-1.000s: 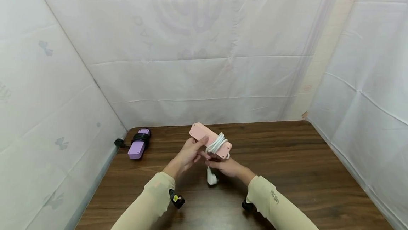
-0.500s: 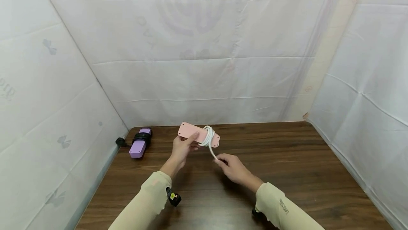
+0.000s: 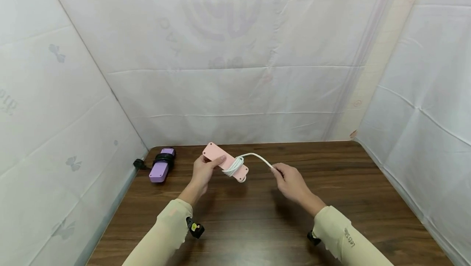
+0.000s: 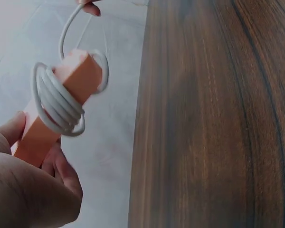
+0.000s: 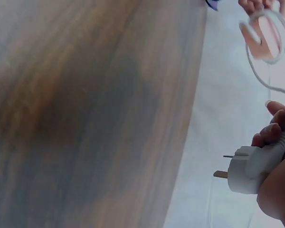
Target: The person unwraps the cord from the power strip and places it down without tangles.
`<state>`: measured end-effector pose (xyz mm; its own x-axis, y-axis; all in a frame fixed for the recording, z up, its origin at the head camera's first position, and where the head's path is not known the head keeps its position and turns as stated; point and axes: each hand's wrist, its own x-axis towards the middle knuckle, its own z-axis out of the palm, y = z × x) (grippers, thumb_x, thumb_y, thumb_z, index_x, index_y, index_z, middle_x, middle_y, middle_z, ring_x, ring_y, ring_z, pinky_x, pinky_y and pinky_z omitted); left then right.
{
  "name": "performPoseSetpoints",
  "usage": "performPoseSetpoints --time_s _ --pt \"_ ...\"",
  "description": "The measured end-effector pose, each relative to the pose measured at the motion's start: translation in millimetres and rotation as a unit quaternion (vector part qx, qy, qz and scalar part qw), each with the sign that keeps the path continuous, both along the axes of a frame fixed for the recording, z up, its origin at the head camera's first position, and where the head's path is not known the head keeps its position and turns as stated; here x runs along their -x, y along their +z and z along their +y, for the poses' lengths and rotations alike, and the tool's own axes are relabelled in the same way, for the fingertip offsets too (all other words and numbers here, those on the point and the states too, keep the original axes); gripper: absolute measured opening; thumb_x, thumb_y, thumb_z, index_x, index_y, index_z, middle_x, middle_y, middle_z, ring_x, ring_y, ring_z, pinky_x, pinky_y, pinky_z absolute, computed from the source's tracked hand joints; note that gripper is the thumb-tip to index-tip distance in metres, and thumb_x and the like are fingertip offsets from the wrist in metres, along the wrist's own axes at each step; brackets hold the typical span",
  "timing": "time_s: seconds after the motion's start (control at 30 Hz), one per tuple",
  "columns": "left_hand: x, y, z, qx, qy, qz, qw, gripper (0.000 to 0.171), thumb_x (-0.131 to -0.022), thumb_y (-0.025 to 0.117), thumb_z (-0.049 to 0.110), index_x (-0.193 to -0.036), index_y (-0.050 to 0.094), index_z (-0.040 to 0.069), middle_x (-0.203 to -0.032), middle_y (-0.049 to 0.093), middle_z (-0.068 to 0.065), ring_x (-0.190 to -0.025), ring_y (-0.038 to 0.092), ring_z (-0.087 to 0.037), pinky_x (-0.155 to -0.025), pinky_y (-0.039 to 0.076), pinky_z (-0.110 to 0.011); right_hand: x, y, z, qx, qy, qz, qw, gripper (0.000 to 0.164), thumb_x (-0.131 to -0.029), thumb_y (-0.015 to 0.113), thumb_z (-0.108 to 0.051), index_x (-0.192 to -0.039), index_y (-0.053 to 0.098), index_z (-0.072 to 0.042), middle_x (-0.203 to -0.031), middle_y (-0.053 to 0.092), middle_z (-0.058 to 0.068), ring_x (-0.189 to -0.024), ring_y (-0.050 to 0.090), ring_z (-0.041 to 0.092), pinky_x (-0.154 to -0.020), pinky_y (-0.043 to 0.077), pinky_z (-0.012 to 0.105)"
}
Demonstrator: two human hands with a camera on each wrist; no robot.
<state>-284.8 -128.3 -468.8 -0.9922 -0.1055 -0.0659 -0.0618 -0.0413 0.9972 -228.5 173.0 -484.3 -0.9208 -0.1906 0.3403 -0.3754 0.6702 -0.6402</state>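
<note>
A pink power strip (image 3: 218, 154) is raised over the table, tilted down to the right. My left hand (image 3: 202, 172) grips its left end, thumb on top. White cord (image 4: 57, 102) is wound in several loops round the strip's other end. From those loops a free length of cord (image 3: 257, 156) arches across to my right hand (image 3: 292, 182). In the right wrist view the fingers are curled round the cord and the neck of a white plug (image 5: 247, 171), whose metal prongs stick out below the hand.
A purple power strip (image 3: 159, 171) wrapped in black cord lies at the table's back left, its black plug (image 3: 139, 164) beside the left wall. The dark wooden table (image 3: 250, 225) is enclosed by white sheeting (image 3: 235, 94) at the back and sides.
My right hand has moved away to the right, drawing out a length of white cord with the plug. My left hand has shifted slightly left with the pink power strip.
</note>
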Motion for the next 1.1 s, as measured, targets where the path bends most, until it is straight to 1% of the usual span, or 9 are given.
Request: performPoseSetpoints --time_s 0.13,0.27,0.37,0.43,0.57,0.73,0.9,1.0,1.1 --pt "-2.5 6.0 -1 -0.018 -0.031 0.0 0.9993 0.039 -0.093 0.083 0.013 -0.123 0.061 0.002 -0.09 0.07 0.002 -0.076 0.071 -0.009 -0.074 0.063 -0.028 6.5 5.7 9 0.009 -0.014 -0.01 1.0 0.018 -0.11 0.058 -0.016 -0.111 0.074 -0.008 -0.073 0.056 -0.003 -0.058 0.044 0.006 -0.055 0.041 0.025" --pt "-3.8 10.5 -3 -0.052 -0.094 -0.016 0.9941 0.04 -0.096 0.076 0.006 -0.129 0.056 -0.001 -0.095 0.073 -0.004 -0.08 0.077 -0.014 -0.078 0.067 -0.034 12.4 5.3 17 0.031 -0.023 -0.048 0.998 0.022 -0.112 0.055 -0.017 -0.112 0.074 -0.006 -0.073 0.056 0.001 -0.057 0.045 0.01 -0.053 0.041 0.026" --pt "-5.0 12.0 -6 -0.056 -0.126 -0.035 0.9899 0.042 -0.098 0.072 0.003 -0.134 0.052 -0.003 -0.105 0.071 -0.009 -0.088 0.078 -0.016 -0.083 0.067 -0.035 14.6 1.1 23 0.021 -0.026 -0.066 0.997 0.022 -0.112 0.055 -0.018 -0.113 0.073 -0.005 -0.074 0.057 0.002 -0.059 0.047 0.011 -0.053 0.042 0.026" --pt "-6.0 12.6 -8 -0.054 -0.127 -0.04 0.9897 0.043 -0.1 0.071 0.003 -0.138 0.051 -0.002 -0.113 0.068 -0.012 -0.093 0.078 -0.017 -0.087 0.066 -0.035 14.7 -2.6 27 0.001 -0.028 -0.07 0.997 0.021 -0.111 0.057 -0.02 -0.11 0.073 -0.007 -0.073 0.057 0.0 -0.059 0.046 0.011 -0.053 0.041 0.026" --pt "-6.8 12.4 -9 -0.072 -0.106 -0.026 0.9914 0.044 -0.102 0.068 0.003 -0.142 0.048 -0.001 -0.123 0.063 -0.013 -0.1 0.076 -0.017 -0.093 0.065 -0.037 12.3 -10.2 38 -0.036 -0.025 -0.071 0.997 0.02 -0.11 0.06 -0.023 -0.105 0.074 -0.009 -0.067 0.052 -0.004 -0.056 0.042 0.009 -0.052 0.036 0.025" --pt "-5.5 10.3 -16 -0.11 -0.086 -0.014 0.9901 0.042 -0.104 0.067 0.004 -0.141 0.047 0.003 -0.123 0.064 -0.01 -0.102 0.076 -0.016 -0.096 0.064 -0.038 9.1 -17.2 49 -0.062 -0.008 -0.08 0.995 0.022 -0.11 0.06 -0.024 -0.109 0.075 -0.008 -0.066 0.05 -0.005 -0.056 0.04 0.007 -0.054 0.035 0.024" --pt "-8.1 9.0 -22 -0.129 -0.09 -0.016 0.9873 0.038 -0.106 0.064 0.007 -0.14 0.046 0.005 -0.119 0.069 -0.006 -0.104 0.077 -0.014 -0.105 0.06 -0.044 8.9 -21.6 52 -0.072 0.01 -0.105 0.992 0.022 -0.11 0.059 -0.023 -0.108 0.076 -0.008 -0.068 0.052 -0.005 -0.058 0.041 0.008 -0.055 0.036 0.024" --pt "-9.8 8.7 -22 -0.134 -0.095 -0.015 0.9862 0.038 -0.106 0.064 0.009 -0.14 0.046 0.005 -0.116 0.071 -0.004 -0.103 0.078 -0.014 -0.107 0.058 -0.046 8.9 -23.3 52 -0.072 0.02 -0.121 0.99 0.022 -0.11 0.059 -0.021 -0.108 0.075 -0.008 -0.069 0.053 -0.005 -0.058 0.043 0.009 -0.055 0.037 0.025" --pt "-11.0 8.3 -22 -0.122 -0.096 -0.011 0.9878 0.039 -0.106 0.066 0.012 -0.14 0.048 0.005 -0.111 0.073 -0.002 -0.1 0.079 -0.013 -0.104 0.06 -0.046 8.8 -26.2 51 -0.073 0.025 -0.129 0.989 0.021 -0.111 0.058 -0.021 -0.107 0.075 -0.009 -0.069 0.054 -0.004 -0.058 0.043 0.009 -0.055 0.038 0.025"
